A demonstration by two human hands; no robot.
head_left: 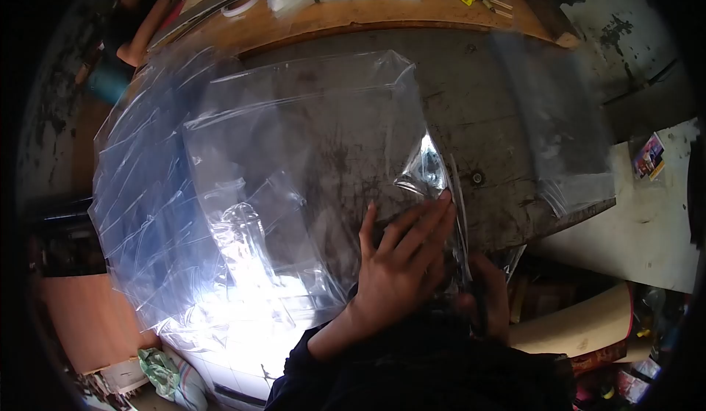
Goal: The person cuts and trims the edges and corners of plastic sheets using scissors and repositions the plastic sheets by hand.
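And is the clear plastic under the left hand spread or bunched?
Mostly spread: the plastic lies wide across the table, creased near the fingers.

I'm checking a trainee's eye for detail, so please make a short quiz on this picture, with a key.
1. Multiple choice: what do the fingertips of the left hand touch?
A) a green bag
B) a clear plastic sheet
C) a cardboard box

2. True or false: in the picture, the right hand appears to the left of the left hand.

3. Fill in: the separate plastic strip lies toward the picture's ____ side.

Key: 1. B; 2. False; 3. right
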